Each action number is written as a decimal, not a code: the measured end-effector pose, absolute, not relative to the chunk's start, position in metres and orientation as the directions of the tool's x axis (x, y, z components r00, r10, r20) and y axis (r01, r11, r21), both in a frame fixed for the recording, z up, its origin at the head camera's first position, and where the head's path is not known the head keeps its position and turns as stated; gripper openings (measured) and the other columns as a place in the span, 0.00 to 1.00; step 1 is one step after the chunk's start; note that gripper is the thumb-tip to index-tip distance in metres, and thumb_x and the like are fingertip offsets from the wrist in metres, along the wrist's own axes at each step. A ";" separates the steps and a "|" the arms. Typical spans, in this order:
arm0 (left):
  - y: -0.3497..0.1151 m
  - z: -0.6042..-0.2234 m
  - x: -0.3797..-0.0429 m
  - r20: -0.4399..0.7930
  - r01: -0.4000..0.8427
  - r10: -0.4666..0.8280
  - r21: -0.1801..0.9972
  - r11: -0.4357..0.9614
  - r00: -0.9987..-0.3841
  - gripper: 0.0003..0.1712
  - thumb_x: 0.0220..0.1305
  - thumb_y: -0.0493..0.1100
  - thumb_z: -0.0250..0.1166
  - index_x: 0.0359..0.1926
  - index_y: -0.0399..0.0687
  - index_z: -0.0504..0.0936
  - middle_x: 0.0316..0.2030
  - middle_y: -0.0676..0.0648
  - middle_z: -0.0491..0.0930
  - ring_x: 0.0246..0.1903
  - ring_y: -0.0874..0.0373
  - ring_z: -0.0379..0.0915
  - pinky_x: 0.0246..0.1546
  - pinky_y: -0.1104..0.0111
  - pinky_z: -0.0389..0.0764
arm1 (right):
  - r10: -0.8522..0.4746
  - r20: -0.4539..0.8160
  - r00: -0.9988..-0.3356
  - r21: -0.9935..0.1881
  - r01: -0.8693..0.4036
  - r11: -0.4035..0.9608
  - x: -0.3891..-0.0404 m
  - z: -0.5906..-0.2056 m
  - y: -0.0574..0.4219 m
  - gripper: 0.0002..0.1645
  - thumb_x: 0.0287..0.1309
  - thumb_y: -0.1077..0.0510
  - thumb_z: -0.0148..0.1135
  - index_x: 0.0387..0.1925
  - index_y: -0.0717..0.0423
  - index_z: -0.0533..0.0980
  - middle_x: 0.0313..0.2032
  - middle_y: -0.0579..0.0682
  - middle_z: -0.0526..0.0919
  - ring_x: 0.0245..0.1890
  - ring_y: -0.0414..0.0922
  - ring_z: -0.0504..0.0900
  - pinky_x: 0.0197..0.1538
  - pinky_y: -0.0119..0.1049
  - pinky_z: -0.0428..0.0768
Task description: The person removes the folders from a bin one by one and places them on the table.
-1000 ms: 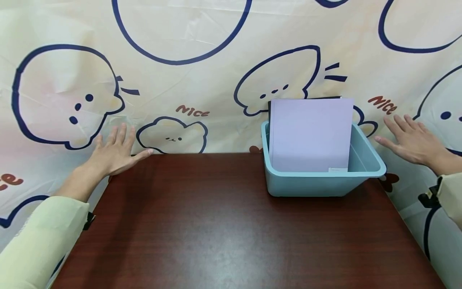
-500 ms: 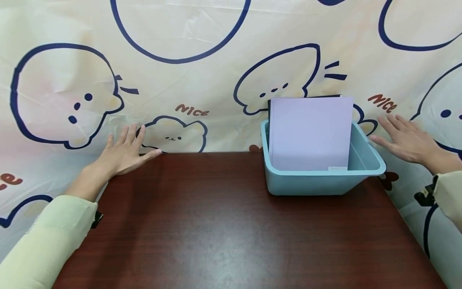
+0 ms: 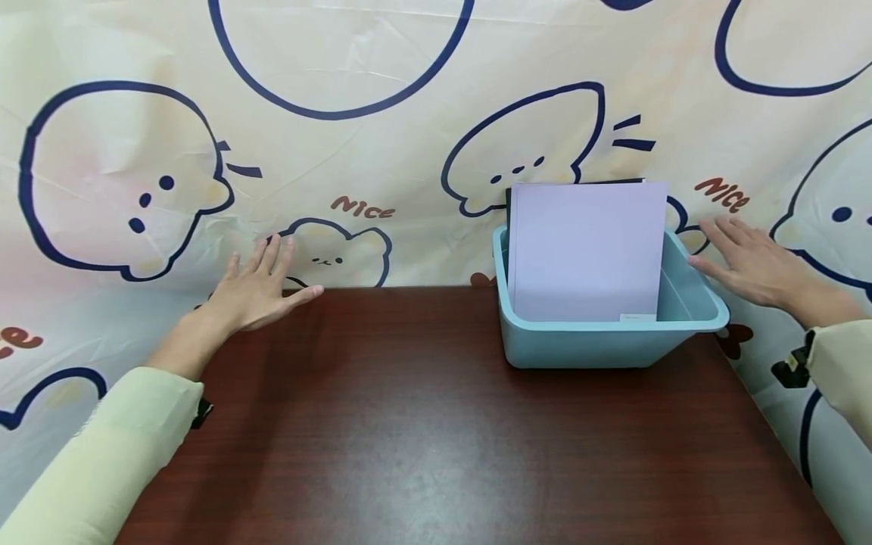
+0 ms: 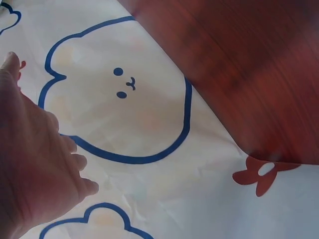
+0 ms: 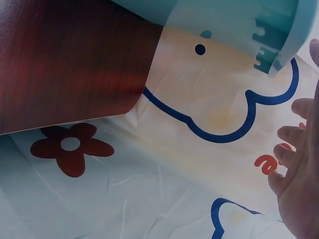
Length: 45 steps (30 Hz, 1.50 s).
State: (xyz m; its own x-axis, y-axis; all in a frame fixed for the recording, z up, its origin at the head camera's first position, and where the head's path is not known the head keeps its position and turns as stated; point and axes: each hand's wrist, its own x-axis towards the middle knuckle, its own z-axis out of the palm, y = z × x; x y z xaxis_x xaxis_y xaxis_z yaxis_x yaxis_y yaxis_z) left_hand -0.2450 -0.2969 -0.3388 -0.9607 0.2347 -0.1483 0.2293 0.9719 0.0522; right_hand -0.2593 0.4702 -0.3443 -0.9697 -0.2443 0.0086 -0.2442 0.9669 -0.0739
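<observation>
My left hand (image 3: 255, 295) hovers near the far left corner of the brown table (image 3: 381, 424), palm down, fingers spread, holding nothing. In the left wrist view that hand (image 4: 40, 164) appears at the left edge. At the right, my right hand (image 3: 756, 265) reaches with straight fingers beside a light blue plastic basin (image 3: 579, 348), and nothing is in it. Its fingertips are close to the basin's right rim. Inside the basin stand pale lilac flat sheets or folders (image 3: 586, 253), upright, with a black edge (image 3: 616, 181) showing behind them.
A cream cloth backdrop (image 3: 409, 166) with blue cartoon outlines hangs behind the table and down both sides. The basin sits at the table's far right corner, its right end (image 5: 284, 45) overhanging the edge. Black straps (image 3: 793, 367) are at the wrists.
My left hand has moved to the right, over the table's far left corner. The right hand has shifted slightly left, closer to the basin. Basin and sheets stay put.
</observation>
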 end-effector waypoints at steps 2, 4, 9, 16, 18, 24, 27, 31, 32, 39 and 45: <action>-0.293 -0.339 -0.245 -0.149 0.233 0.240 0.063 0.970 -0.959 0.65 0.73 0.81 0.42 0.84 0.38 0.29 0.82 0.28 0.27 0.82 0.30 0.23 0.73 0.28 0.24 | -0.245 0.004 -0.969 -0.071 -0.245 0.967 -0.259 -0.344 0.468 0.54 0.78 0.34 0.43 0.84 0.61 0.37 0.82 0.71 0.34 0.82 0.71 0.32 0.78 0.73 0.36; -0.290 -0.340 -0.245 -0.151 0.238 0.247 0.074 0.968 -0.957 0.65 0.73 0.81 0.41 0.84 0.39 0.29 0.83 0.30 0.26 0.82 0.30 0.23 0.74 0.28 0.24 | -0.250 0.006 -0.968 -0.068 -0.249 0.966 -0.260 -0.345 0.466 0.53 0.78 0.34 0.44 0.84 0.62 0.38 0.82 0.71 0.36 0.82 0.70 0.33 0.78 0.72 0.36; -0.281 -0.343 -0.247 -0.119 0.268 0.274 0.065 0.961 -0.954 0.64 0.72 0.82 0.41 0.85 0.41 0.30 0.84 0.33 0.26 0.82 0.31 0.25 0.75 0.29 0.28 | -0.270 0.023 -0.963 -0.074 -0.270 0.960 -0.264 -0.347 0.461 0.52 0.79 0.35 0.45 0.84 0.64 0.41 0.82 0.72 0.41 0.82 0.71 0.36 0.79 0.71 0.37; -0.269 -0.345 -0.250 -0.096 0.303 0.309 0.074 0.950 -0.946 0.63 0.73 0.80 0.42 0.85 0.40 0.31 0.84 0.34 0.26 0.83 0.33 0.23 0.76 0.30 0.30 | -0.292 0.014 -0.956 -0.073 -0.292 0.954 -0.264 -0.347 0.454 0.52 0.79 0.35 0.46 0.84 0.64 0.42 0.82 0.72 0.43 0.81 0.72 0.41 0.77 0.75 0.44; -0.265 -0.345 -0.251 -0.094 0.309 0.315 0.074 0.948 -0.944 0.63 0.73 0.81 0.41 0.85 0.41 0.30 0.84 0.34 0.26 0.83 0.34 0.22 0.76 0.30 0.30 | -0.294 0.012 -0.956 -0.081 -0.294 0.952 -0.264 -0.347 0.452 0.52 0.78 0.36 0.47 0.84 0.63 0.42 0.82 0.72 0.43 0.81 0.72 0.42 0.77 0.75 0.44; -0.254 -0.346 -0.255 -0.093 0.322 0.329 0.084 0.943 -0.940 0.64 0.72 0.82 0.40 0.85 0.42 0.30 0.84 0.36 0.25 0.83 0.36 0.21 0.76 0.30 0.31 | -0.294 -0.001 -0.956 -0.108 -0.292 0.950 -0.265 -0.349 0.447 0.53 0.79 0.36 0.48 0.84 0.64 0.41 0.82 0.73 0.42 0.81 0.72 0.42 0.77 0.74 0.43; -0.249 -0.346 -0.256 -0.095 0.332 0.341 0.093 0.938 -0.935 0.63 0.72 0.82 0.40 0.85 0.42 0.31 0.84 0.36 0.25 0.83 0.36 0.22 0.77 0.31 0.31 | -0.294 -0.015 -0.956 -0.128 -0.290 0.948 -0.265 -0.350 0.445 0.53 0.79 0.36 0.48 0.84 0.65 0.40 0.82 0.73 0.40 0.81 0.73 0.40 0.76 0.76 0.44; -0.241 -0.346 -0.257 -0.096 0.344 0.352 0.096 0.934 -0.931 0.63 0.72 0.82 0.39 0.85 0.43 0.32 0.85 0.37 0.26 0.83 0.38 0.22 0.78 0.33 0.31 | -0.300 -0.036 -0.953 -0.148 -0.292 0.945 -0.264 -0.351 0.444 0.54 0.79 0.37 0.48 0.83 0.67 0.38 0.82 0.72 0.37 0.82 0.72 0.38 0.77 0.74 0.43; -0.238 -0.345 -0.257 -0.096 0.346 0.355 0.097 0.933 -0.930 0.63 0.72 0.82 0.39 0.85 0.43 0.32 0.85 0.37 0.27 0.84 0.38 0.22 0.78 0.34 0.31 | -0.303 -0.039 -0.952 -0.150 -0.294 0.944 -0.264 -0.352 0.443 0.54 0.80 0.37 0.48 0.83 0.67 0.37 0.82 0.72 0.36 0.82 0.71 0.38 0.77 0.74 0.43; -0.225 -0.345 -0.260 -0.085 0.359 0.368 0.105 0.927 -0.926 0.63 0.71 0.83 0.40 0.86 0.44 0.35 0.85 0.38 0.29 0.84 0.39 0.23 0.79 0.35 0.30 | -0.306 -0.046 -0.951 -0.146 -0.296 0.944 -0.264 -0.354 0.436 0.55 0.79 0.36 0.48 0.83 0.66 0.37 0.82 0.71 0.37 0.82 0.70 0.39 0.78 0.72 0.43; -0.216 -0.345 -0.262 -0.071 0.378 0.387 0.120 0.918 -0.919 0.63 0.71 0.84 0.40 0.86 0.46 0.35 0.85 0.40 0.28 0.84 0.40 0.24 0.79 0.36 0.32 | -0.290 -0.074 -0.954 -0.149 -0.277 0.949 -0.262 -0.354 0.433 0.56 0.79 0.35 0.47 0.84 0.63 0.34 0.83 0.69 0.34 0.82 0.70 0.36 0.77 0.74 0.45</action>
State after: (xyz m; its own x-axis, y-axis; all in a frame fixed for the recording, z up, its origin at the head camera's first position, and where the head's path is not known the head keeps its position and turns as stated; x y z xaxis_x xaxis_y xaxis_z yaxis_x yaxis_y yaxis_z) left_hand -0.2619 -0.2159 -0.3449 -0.9192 0.3873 -0.0712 0.3776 0.9182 0.1198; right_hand -0.2618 0.4334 -0.3544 -0.9543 -0.2895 -0.0736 -0.2765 0.9494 -0.1489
